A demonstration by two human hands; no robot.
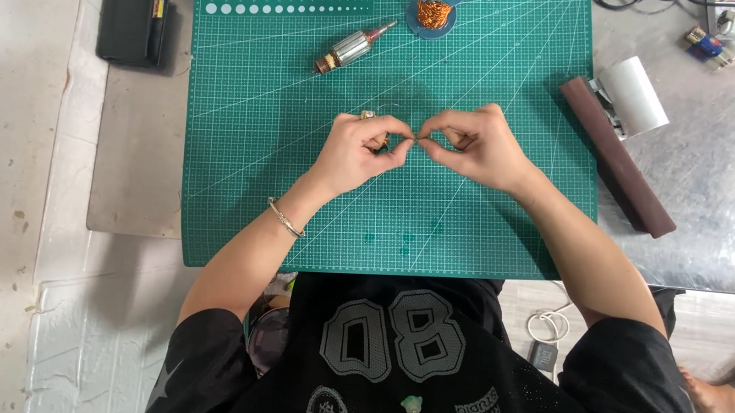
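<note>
Over the middle of a green cutting mat (476, 228), my left hand (363, 149) and my right hand (476, 145) meet fingertip to fingertip. Both pinch a small, thin thing between thumb and forefinger; it looks like fine wire, but it is too small to tell for sure. A motor armature (348, 49) with a metal shaft lies on the mat beyond my left hand. A blue spool of copper wire (435, 2) stands at the mat's far edge.
A dark brown bar (618, 157) and a white roll (636, 94) lie on the metal sheet (712, 181) to the right. A black case (133, 21) sits at the far left. Another person's bare foot (715, 398) rests at the lower right.
</note>
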